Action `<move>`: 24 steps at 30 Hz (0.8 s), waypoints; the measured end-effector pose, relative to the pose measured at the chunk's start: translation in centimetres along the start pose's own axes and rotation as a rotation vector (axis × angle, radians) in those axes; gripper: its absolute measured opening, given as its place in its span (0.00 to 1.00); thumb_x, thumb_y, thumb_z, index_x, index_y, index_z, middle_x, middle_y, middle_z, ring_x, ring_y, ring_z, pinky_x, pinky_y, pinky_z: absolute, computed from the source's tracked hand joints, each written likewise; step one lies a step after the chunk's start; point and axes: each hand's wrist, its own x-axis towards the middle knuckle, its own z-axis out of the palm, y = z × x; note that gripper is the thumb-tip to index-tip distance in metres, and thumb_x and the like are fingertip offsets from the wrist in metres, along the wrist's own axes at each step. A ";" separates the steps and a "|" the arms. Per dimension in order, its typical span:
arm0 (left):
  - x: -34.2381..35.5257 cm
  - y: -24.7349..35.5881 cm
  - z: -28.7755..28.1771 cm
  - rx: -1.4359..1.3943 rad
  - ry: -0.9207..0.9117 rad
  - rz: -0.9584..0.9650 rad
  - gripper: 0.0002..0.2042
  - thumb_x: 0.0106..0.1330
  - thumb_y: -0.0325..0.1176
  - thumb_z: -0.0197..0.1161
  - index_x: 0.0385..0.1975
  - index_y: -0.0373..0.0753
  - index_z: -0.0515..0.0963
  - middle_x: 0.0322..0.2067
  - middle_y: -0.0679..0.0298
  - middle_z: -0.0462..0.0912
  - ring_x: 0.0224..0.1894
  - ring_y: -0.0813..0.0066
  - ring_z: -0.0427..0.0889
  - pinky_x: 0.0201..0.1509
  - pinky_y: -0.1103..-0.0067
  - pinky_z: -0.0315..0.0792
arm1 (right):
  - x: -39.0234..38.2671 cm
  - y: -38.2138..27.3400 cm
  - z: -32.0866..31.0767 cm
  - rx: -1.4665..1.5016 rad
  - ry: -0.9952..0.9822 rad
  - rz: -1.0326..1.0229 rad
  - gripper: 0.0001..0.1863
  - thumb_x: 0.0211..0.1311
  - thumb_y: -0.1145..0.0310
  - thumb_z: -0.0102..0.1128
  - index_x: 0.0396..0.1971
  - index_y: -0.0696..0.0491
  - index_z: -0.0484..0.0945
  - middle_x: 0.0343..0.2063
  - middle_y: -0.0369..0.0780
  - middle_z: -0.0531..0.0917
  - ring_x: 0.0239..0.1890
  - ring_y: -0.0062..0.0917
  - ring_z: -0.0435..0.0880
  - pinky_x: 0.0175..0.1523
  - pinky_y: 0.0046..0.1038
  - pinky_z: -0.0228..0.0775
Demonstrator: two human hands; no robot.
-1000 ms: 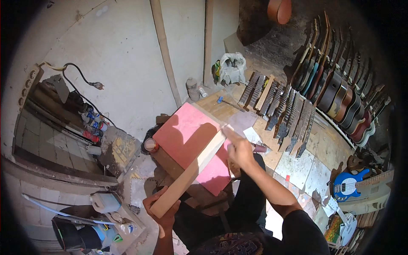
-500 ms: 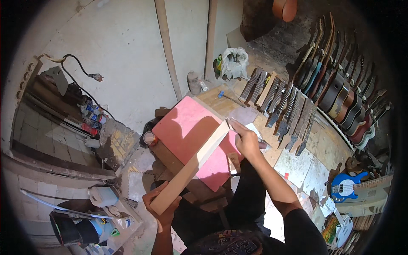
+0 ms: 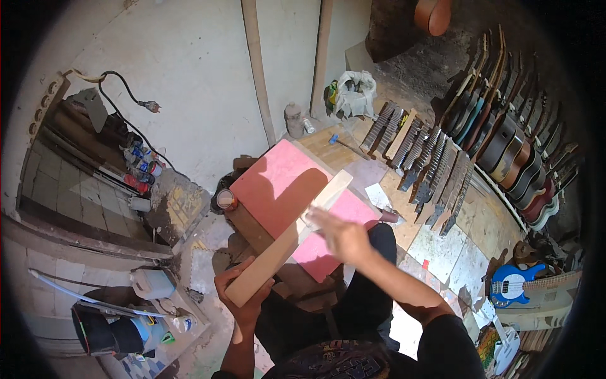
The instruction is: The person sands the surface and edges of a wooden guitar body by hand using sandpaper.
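A long, pale wooden bar (image 3: 274, 259) slants across my lap, its far end raised over a pink-topped board (image 3: 268, 170). My left hand (image 3: 244, 285) is closed around the near end of the bar, fingers wrapped on its underside and side. My right hand (image 3: 344, 239) lies at the middle of the bar, fingertips on or just above its surface. Motion smears those fingers, so whether anything small is under them cannot be made out. Shadows of the bar and of my body fall on the pink surface.
Several fretted guitar necks (image 3: 435, 164) lie in a row at the right, with a rack of guitars (image 3: 511, 158) behind them. A blue bass guitar (image 3: 514, 282) rests farther right. A glass jar (image 3: 226, 199) stands beside the board's left corner. A hammer (image 3: 341, 143) lies beyond it.
My right hand has moved from the far end of the bar down to its middle. My left hand still grips the near end. The whole view has shifted slightly.
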 end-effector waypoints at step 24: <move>0.1 -1.3 0.6 -0.036 -0.002 0.060 0.35 0.48 0.31 0.84 0.50 0.40 0.63 0.51 0.47 0.81 0.55 0.57 0.83 0.62 0.61 0.77 | 2.1 18.4 -0.1 0.518 -0.122 0.876 0.15 0.58 0.73 0.56 0.41 0.56 0.90 0.23 0.41 0.84 0.22 0.23 0.82 0.26 0.30 0.77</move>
